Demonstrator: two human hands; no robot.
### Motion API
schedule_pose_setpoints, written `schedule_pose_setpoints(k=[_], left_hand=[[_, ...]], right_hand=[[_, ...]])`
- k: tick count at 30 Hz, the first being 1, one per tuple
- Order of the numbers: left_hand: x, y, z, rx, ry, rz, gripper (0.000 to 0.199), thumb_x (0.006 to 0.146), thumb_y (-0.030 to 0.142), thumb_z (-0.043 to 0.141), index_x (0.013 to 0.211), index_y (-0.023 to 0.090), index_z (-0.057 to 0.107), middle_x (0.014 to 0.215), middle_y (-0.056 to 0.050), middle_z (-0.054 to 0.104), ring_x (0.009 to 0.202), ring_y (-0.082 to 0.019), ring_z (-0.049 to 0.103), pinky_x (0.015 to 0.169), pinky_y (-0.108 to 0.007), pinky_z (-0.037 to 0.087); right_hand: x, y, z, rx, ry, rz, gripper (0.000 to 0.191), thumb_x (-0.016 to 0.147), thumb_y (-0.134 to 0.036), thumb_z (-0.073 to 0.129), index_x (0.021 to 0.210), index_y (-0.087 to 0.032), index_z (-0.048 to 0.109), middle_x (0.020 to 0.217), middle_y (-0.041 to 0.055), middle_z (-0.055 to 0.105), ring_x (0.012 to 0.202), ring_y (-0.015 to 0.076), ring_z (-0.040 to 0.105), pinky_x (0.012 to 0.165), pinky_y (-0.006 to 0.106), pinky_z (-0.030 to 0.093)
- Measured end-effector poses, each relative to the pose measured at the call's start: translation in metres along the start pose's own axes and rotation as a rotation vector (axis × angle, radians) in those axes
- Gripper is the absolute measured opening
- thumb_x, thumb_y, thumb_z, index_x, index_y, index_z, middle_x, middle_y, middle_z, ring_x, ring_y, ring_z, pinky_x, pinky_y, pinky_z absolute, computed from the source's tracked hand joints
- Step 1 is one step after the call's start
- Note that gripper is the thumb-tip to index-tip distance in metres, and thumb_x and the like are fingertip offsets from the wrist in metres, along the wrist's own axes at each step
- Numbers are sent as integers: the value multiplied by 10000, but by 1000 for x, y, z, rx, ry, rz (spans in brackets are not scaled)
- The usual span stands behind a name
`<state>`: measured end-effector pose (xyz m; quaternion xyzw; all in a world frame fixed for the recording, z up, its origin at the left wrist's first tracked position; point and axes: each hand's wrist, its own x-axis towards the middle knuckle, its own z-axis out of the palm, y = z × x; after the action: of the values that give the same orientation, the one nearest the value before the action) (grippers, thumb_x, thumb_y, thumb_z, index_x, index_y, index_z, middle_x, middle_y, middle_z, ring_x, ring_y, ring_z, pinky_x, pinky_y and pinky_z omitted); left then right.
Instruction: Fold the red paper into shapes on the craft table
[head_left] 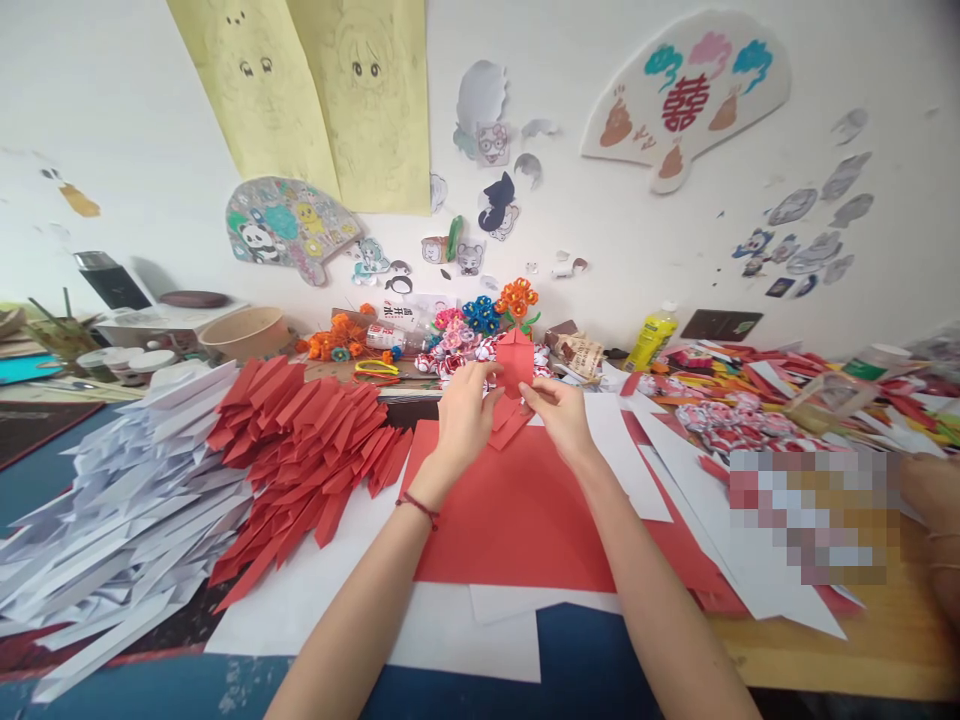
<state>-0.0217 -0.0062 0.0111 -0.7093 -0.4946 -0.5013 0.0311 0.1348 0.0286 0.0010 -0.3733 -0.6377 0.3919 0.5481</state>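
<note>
A folded red paper piece (515,362) stands upright between my two hands, above the large red sheet (517,510). My left hand (469,405) pinches its left edge, fingers bent. My right hand (559,412) pinches its lower right side between thumb and fingers. Just below them, another small folded red paper (508,425) lies on the sheet. White sheets (465,630) lie under the red one. To the left are a heap of folded red strips (315,450) and a heap of folded white strips (135,510).
Along the wall stand a round basket (244,335), paper flowers (517,300) and a yellow bottle (651,340). Coloured paper scraps (795,375) cover the right side. Another person's hand (930,490) is at the right edge, beside a blurred patch.
</note>
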Motion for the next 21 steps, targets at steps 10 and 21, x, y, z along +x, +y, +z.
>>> schedule_pose_setpoints(k=[10, 21], left_hand=[[6, -8, 1, -316, -134, -218, 231, 887, 381, 546, 816, 179, 633, 794, -19, 682, 704, -136, 559, 685, -244, 397], [6, -3, -1, -321, -99, -220, 232, 882, 349, 546, 757, 175, 633, 759, -12, 678, 676, -126, 532, 678, -237, 395]], right_hand=[[-3, -5, 3, 117, -63, 20, 354, 711, -508, 732, 825, -173, 725, 728, 45, 701, 602, 176, 621, 583, 302, 500], [-5, -7, 4, 105, -66, 52, 362, 708, -497, 737, 832, -157, 744, 791, 73, 730, 609, 172, 625, 589, 311, 524]])
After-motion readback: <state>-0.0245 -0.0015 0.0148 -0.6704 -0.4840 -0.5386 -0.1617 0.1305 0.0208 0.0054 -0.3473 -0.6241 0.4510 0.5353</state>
